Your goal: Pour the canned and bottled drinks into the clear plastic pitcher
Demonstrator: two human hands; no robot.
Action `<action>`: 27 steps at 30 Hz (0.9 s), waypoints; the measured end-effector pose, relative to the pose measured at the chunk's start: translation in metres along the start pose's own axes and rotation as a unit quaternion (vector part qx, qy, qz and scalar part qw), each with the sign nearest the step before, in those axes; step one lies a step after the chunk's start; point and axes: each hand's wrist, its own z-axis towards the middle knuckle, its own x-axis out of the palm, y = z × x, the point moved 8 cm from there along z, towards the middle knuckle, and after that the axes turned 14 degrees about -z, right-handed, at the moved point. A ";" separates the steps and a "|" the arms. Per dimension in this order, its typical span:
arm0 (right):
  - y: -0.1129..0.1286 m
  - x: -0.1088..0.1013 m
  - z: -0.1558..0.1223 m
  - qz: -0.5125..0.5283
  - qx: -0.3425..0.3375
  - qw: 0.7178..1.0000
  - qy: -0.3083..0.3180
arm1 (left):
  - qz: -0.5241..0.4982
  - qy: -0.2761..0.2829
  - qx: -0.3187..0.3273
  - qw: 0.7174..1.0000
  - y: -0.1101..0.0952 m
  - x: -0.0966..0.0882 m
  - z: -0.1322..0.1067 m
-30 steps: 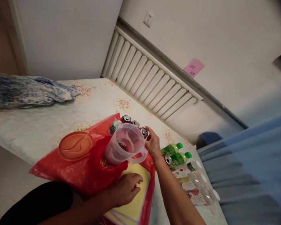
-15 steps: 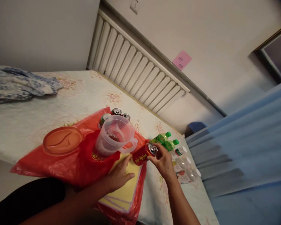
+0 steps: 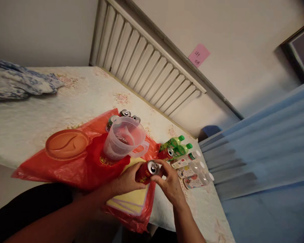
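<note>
A red drink can [image 3: 146, 170] is held between both hands above the red plastic bag [image 3: 73, 167]. My left hand [image 3: 125, 181] wraps round the can's body from below. My right hand [image 3: 169, 182] closes on its silver top end, fingers at the rim. Just behind stands a clear plastic pitcher [image 3: 123, 142] with a handle and a little red liquid inside. An orange lid [image 3: 67, 143] lies flat to the left on the bag.
Several cans [image 3: 126, 114] stand behind the pitcher. Another red can [image 3: 166, 153], two green bottles [image 3: 177, 145] and clear bottles [image 3: 192, 172] lie to the right on the floral tablecloth [image 3: 40, 114]. Blue patterned cloth [image 3: 17, 82] lies far left. A radiator [image 3: 147, 71] lines the wall.
My right hand took a red can from behind the pitcher and brought it toward me. My left hand rose from the yellow sheet and closed on the can.
</note>
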 end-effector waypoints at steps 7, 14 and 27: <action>-0.015 0.005 0.003 0.056 0.057 0.997 -0.023 | 0.012 -0.002 0.013 1.000 -0.003 -0.003 0.001; -0.020 0.010 0.000 0.035 0.067 0.997 -0.029 | 0.030 0.013 0.014 0.999 -0.007 -0.002 -0.001; -0.031 0.010 0.006 0.143 0.119 0.982 -0.017 | 0.019 0.031 -0.026 0.999 -0.007 -0.004 -0.007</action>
